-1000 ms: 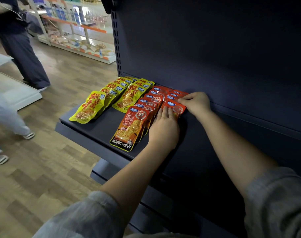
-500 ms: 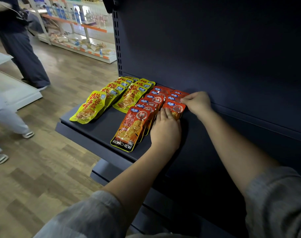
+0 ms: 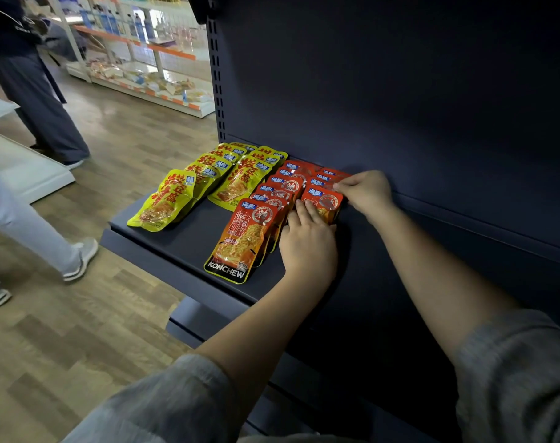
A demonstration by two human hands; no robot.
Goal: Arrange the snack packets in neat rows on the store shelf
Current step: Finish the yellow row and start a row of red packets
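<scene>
Hands on the red row now — the left hand (image 3: 309, 247) lies flat, fingers straight, pressing on the front red packet (image 3: 324, 204) of the rightmost row. Right hand (image 3: 366, 190) pinches the top edge of that same packet with curled fingertips, close to the shelf's dark back panel (image 3: 400, 91). Beside it runs a longer red row, its front pack (image 3: 243, 239) marked KONCHEW, reaching almost to the edge of the shelf (image 3: 176, 241). Further left, two overlapping rows of yellow packets (image 3: 208, 183) — one stretching further forward than the other. Legs of two other people (image 3: 38, 100) stand on the wooden floor (image 3: 80, 330).
</scene>
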